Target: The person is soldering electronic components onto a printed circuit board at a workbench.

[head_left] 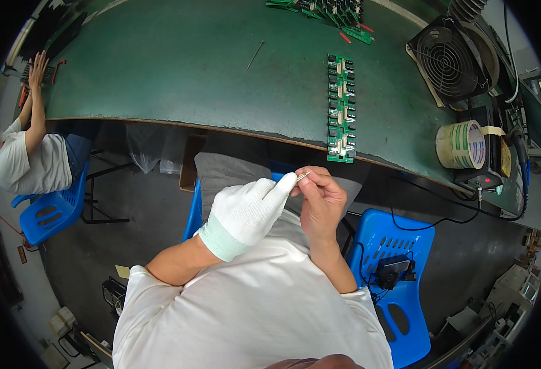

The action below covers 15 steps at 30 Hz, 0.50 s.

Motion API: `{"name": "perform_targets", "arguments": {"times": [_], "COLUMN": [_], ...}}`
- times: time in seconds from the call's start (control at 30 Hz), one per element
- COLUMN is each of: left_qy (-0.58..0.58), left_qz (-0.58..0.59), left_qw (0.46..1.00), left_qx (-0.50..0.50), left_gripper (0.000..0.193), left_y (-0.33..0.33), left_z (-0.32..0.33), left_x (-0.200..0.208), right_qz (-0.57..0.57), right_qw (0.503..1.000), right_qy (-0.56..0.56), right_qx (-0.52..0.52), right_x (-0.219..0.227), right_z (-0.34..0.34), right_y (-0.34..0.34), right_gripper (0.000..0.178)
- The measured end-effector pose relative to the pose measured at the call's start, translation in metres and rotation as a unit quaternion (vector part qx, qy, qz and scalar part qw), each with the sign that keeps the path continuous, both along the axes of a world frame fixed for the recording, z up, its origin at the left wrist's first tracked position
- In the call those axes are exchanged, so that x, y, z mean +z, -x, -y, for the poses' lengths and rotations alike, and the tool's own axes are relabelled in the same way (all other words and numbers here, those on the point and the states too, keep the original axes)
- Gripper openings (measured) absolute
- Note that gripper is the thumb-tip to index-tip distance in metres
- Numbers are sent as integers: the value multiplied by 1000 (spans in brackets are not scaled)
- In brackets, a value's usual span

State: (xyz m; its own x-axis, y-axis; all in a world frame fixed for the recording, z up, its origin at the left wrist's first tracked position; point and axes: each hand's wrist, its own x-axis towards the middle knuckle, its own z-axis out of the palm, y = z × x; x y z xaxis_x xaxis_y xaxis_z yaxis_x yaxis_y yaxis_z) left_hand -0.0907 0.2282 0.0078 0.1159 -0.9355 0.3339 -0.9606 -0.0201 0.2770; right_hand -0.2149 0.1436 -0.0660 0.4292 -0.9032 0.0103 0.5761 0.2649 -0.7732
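Observation:
My left hand (pixel 250 206), in a white knit glove with a pale green cuff, is closed with its fingertips pinched together. Against them, the bare fingers of my right hand (pixel 321 200) are also pinched. A small thin pale piece (pixel 304 176) shows between the two sets of fingertips, too small to name. Both hands are held in front of my chest, just off the near edge of the green table (pixel 221 80). Beyond my right hand, a long green circuit board panel (pixel 342 111) with black and cream parts lies across that edge, its near end overhanging.
More circuit boards (pixel 326 9) are heaped at the far side. A thin metal rod (pixel 255 55) lies mid-table. A black fan (pixel 446 58), a tape roll (pixel 461 145) and a cabled soldering unit (pixel 483 178) stand right. Another person (pixel 33 154) works far left. A blue chair (pixel 400 246) stands beside me.

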Motion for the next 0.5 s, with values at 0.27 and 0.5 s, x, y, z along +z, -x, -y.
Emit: {"name": "perform_targets", "arguments": {"times": [0.27,0.5], "left_qy": [-46,-22], "left_qz": [52,0], "left_qw": [996,1000], "left_qx": [-50,18], "left_gripper": [44,40], "left_y": [-10,-3], "left_z": [0,6], "left_x": [12,11], "right_qz": [-22,49], "right_qw": [999,995], "right_qy": [5,-85], "right_qx": [43,21], "right_x": [-1,0], "right_z": [4,-1], "right_y": [5,-1], "right_gripper": [14,16]}}
